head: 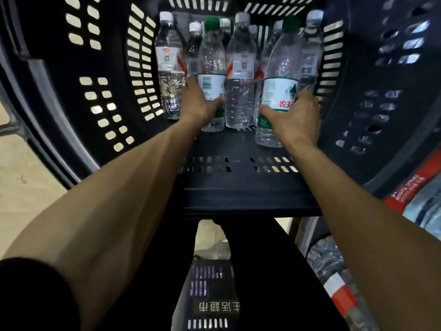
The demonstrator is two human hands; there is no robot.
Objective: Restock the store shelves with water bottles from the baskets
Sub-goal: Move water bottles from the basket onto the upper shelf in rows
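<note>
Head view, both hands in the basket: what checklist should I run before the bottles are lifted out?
1. Left hand grip on left green-capped bottle: ok, fingers curl round its label.
2. Right hand grip on right green-capped bottle: ok, likewise.
3. Both green caps on: ok.
4. White-capped bottle between them clear of both hands: cannot tell.
5. Way up out of the basket open: ok.
6. Shelf space ready: cannot tell, no shelf visible.
</note>
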